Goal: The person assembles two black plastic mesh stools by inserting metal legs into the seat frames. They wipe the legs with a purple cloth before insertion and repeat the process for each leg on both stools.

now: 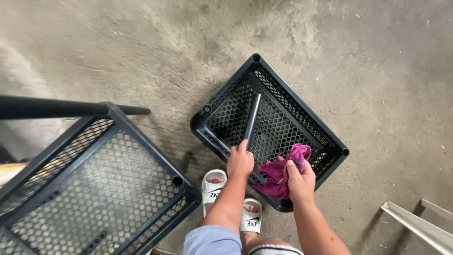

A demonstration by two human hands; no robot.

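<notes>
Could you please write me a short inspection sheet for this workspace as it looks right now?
Surface: bare concrete floor, stained and cracked.
Job's things: black mesh basket on the floor; dark tube inside it; magenta cloth on its rim.
Clutter: second mesh shelf unit at left; metal angle bar at lower right.
Hands: left hand grips the tube; right hand clutches the cloth.
Cables: nothing seen.
Surroundings: white sandals beneath the arms.

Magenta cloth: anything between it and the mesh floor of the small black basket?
Nothing visible. The right hand grips the magenta cloth at the basket rim; the left hand holds the dark tube off to the side.
</notes>
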